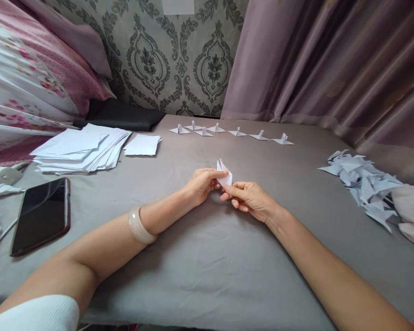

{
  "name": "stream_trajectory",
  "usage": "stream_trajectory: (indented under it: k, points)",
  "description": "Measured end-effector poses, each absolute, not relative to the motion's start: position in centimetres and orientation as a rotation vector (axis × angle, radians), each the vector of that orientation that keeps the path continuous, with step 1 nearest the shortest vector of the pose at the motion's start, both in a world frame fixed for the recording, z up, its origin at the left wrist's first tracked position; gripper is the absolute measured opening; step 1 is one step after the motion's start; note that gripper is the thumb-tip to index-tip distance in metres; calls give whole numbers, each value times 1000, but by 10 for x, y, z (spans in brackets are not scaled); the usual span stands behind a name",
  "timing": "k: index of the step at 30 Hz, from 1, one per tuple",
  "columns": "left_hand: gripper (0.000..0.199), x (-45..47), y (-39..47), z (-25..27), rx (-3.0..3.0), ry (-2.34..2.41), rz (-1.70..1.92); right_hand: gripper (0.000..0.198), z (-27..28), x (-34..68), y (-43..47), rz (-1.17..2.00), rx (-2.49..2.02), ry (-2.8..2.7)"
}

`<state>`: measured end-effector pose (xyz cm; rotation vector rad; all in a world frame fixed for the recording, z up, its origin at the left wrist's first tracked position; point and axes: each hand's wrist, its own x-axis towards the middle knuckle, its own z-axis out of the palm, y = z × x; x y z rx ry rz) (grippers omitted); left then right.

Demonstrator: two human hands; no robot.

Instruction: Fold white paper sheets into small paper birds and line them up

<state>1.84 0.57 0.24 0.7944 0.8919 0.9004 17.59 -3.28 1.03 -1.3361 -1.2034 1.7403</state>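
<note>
Between my two hands, above the middle of the grey cloth-covered table, is a small folded white paper with two narrow points standing up. My left hand pinches it from the left, thumb across its front. From the lower right my right hand grips its bottom edge between thumb and fingers. Parts of the fingers behind the paper are hidden. Beyond my hands stand several folded paper pieces in a loose row, each with flat pointed sides and an upright middle.
Left of my hands lie a big stack of white paper and a smaller stack of squares. A phone rests near a power strip with cables. At the right is a heap of folded paper pieces, beside a pale cloth.
</note>
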Motion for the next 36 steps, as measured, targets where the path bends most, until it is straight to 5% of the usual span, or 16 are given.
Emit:
stream_trajectory:
  k: [7, 36]
  points:
    - [34, 16, 7, 5, 744, 716, 857, 26, 6, 178, -30, 1728, -1296, -1055]
    - [21, 21, -5, 4, 1037, 838, 1002, 34, 11, 176, -36, 1489, -1434, -1389]
